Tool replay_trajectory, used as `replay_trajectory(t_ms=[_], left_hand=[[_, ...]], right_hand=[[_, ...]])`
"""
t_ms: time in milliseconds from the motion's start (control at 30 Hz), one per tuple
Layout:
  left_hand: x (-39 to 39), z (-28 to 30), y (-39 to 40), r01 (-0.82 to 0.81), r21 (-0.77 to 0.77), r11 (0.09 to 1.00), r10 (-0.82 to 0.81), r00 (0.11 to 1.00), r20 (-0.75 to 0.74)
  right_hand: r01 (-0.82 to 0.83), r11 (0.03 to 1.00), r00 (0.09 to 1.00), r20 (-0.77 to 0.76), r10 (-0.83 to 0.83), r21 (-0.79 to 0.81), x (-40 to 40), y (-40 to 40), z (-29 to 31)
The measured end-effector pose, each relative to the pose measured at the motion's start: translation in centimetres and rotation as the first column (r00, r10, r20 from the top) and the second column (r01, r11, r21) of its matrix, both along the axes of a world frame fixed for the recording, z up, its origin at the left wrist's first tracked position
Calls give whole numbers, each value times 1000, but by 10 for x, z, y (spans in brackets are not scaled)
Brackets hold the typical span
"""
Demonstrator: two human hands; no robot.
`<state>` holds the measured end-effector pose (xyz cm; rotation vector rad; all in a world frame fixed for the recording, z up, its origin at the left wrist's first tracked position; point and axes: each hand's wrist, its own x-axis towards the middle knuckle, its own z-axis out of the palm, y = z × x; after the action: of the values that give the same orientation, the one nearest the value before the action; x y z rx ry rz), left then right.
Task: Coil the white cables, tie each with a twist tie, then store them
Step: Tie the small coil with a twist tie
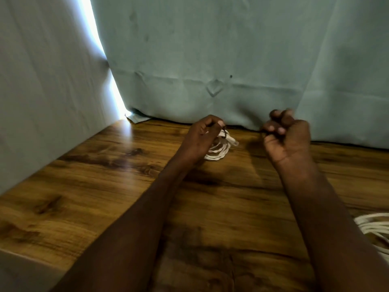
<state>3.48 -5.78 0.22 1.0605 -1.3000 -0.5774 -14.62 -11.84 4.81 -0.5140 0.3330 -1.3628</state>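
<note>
Head view: left hand [202, 138] reaching far forward over the wooden tabletop [84, 186], fingers curled, pinching a dark twist tie [224, 132] at the top of the coiled white cable [219, 149]. Right hand [284, 135] raised just right of the coil, fingers curled together; holding anything or not, cannot tell through blur. Curtain [210, 60] right behind the coil. More white cable [374, 226] at the tabletop's right edge.
</note>
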Motion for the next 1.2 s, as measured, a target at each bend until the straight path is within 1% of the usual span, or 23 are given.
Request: replay_trajectory(t_ms=[33,67,100,133,167,200,233,300,333,367,500,600,667,733,800,933,1067,1200], left_hand=[[2,0,-1,-19,-10,1000,18,998,-67],[3,0,-3,-33,-14,999,31,992,-123],[4,-1,-6,-38,-17,999,35,985,-166],[4,-2,-8,-38,-15,999,35,979,-200],[3,-3,-11,-40,-4,999,38,974,-224],[1,-4,-12,-48,19,999,51,969,-240],[1,-5,-13,-56,48,997,67,965,-254],[3,-7,-15,-58,87,995,80,957,-278],[5,-7,-16,-57,91,994,81,954,-288],[7,-8,-17,-58,89,994,82,950,-303],[6,-7,-19,-60,123,991,102,921,-377],[4,-6,-19,-20,173,985,89,913,-398],[5,-6,-18,73,177,982,13,896,-443],[7,-4,-16,187,151,971,-85,855,-512],[7,-5,-17,224,133,966,-127,850,-511],[5,-9,-21,169,105,980,-111,903,-415],[1,-10,-24,64,114,991,-19,933,-359],[-3,-9,-24,5,108,994,32,941,-336]], right_hand=[[61,998,967,-246,-61,-10,7,2,-1],[85,995,882,-461,-99,-51,15,8,-1],[71,993,779,-617,-112,-90,22,14,-3],[34,991,691,-713,-117,-129,30,18,-5],[-9,984,625,-769,-132,-176,37,22,-9],[-42,967,565,-804,-185,-252,43,24,-14],[-58,931,479,-829,-289,-359,48,24,-20],[-76,820,296,-799,-524,-567,53,20,-28],[-86,775,237,-768,-595,-627,54,19,-29],[-98,742,205,-743,-637,-663,54,20,-31],[-175,677,197,-699,-688,-715,55,25,-35],[-193,689,208,-716,-667,-698,56,21,-38],[-197,708,191,-735,-651,-678,53,17,-38],[-181,722,139,-744,-653,-668,49,15,-37],[-172,747,100,-766,-636,-642,46,14,-36],[-206,793,39,-814,-579,-574,43,14,-32],[-266,785,-5,-814,-581,-559,47,14,-34],[-276,771,2,-802,-597,-574,51,13,-39]])
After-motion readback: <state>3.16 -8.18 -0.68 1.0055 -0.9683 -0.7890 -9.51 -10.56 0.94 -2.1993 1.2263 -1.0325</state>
